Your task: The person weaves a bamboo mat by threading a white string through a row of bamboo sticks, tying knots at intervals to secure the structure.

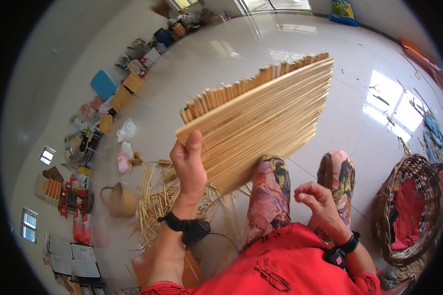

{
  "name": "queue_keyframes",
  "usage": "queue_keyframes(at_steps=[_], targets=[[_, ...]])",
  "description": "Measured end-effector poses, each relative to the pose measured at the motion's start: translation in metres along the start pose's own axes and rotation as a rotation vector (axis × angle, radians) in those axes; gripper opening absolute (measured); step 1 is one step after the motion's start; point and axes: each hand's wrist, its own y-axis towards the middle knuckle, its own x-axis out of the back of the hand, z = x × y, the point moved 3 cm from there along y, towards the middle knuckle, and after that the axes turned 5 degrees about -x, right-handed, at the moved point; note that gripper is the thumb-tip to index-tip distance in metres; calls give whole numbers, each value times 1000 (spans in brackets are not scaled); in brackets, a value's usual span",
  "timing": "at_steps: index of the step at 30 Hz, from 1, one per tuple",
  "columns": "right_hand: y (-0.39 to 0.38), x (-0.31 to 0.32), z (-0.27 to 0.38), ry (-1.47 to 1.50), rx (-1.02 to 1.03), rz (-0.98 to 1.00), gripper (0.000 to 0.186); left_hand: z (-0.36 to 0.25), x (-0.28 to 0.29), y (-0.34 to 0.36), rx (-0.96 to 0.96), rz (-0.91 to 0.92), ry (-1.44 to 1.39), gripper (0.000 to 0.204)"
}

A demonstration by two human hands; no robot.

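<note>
My left hand (189,164) grips the near left corner of a stiff panel of straw-coloured stalks (266,118), its thumb lying on the front face. Tilted above the floor, the panel has its stalks packed side by side, with a pale strip running along the upper edge. Short cut stalk ends stick up behind that strip. The panel's lower edge comes close to my left knee; whether it touches, I cannot tell. Apart from the panel, my right hand (317,199) hovers over my right leg with curled fingers; anything inside them is hidden.
Loose stalks (150,209) lie scattered on the floor to my left, beside a tan basket (120,200). On my right stands a brown wicker basket (379,221) with red cloth inside. Boxes and household goods line the left wall. A blue sack (343,14) sits at the far wall.
</note>
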Motion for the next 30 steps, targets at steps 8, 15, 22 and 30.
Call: queue_keyframes(at_steps=[8, 15, 22, 30], targets=[[-46, 4, 59, 321, 51, -34, 21, -75, -63, -82, -598, 557, 282, 41], [-83, 11, 17, 377, -86, -132, 28, -69, -73, -132, -769, 830, 378, 25], [-91, 4, 11, 313, -122, -213, 19, -71, -78, -147, -791, 884, 443, 24], [-86, 4, 9, 168, -146, -233, 20, -51, -81, -159, -731, 941, 303, 17]])
